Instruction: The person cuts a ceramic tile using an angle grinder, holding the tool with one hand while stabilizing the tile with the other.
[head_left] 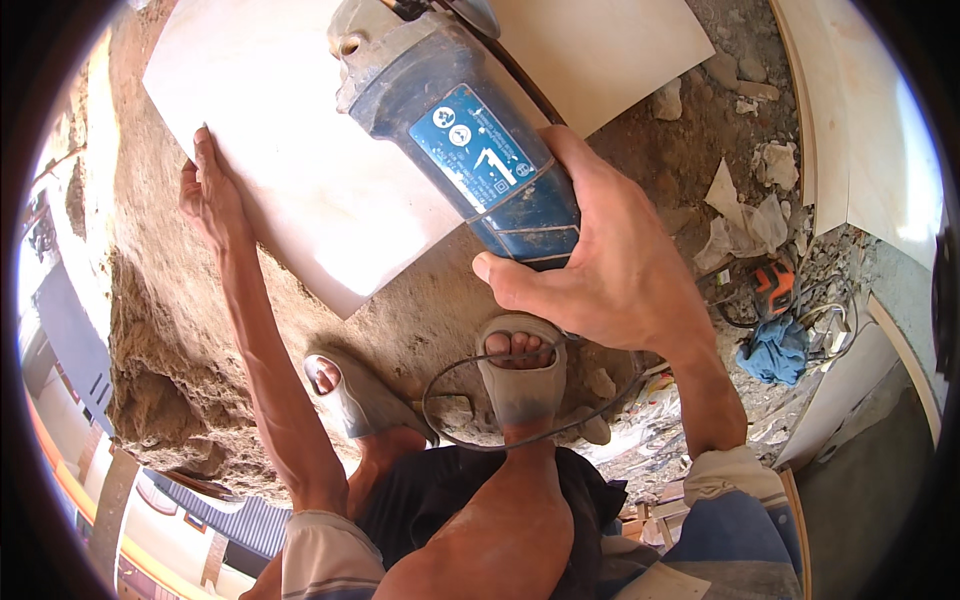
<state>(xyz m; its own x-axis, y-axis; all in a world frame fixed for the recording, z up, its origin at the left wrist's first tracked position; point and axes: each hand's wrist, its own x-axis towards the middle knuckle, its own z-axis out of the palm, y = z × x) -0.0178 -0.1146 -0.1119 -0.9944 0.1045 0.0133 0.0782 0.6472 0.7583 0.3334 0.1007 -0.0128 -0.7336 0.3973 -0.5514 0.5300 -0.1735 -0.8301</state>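
Note:
My right hand (pixel 625 255) is wrapped round the rear body of a blue angle grinder (pixel 470 150), raised above the ground. The grinder's grey gear head points to the upper left, and its disc is mostly cut off by the top edge. Beneath it lies a large, glossy pale tile (pixel 330 200). At the tile's left edge, my left hand (pixel 208 195) grips with the thumb on top and the fingers curled by the rim. Part of a tile surface (pixel 600 60) also shows to the right of the grinder.
A dark cord (pixel 430 400) loops round my sandalled feet (pixel 522 370). Rubble lies at the right, with a blue cloth (pixel 775 350) and an orange-and-black tool (pixel 773 285). Large pale panels (pixel 870 110) lean at far right. The earth ledge (pixel 160 400) drops off at left.

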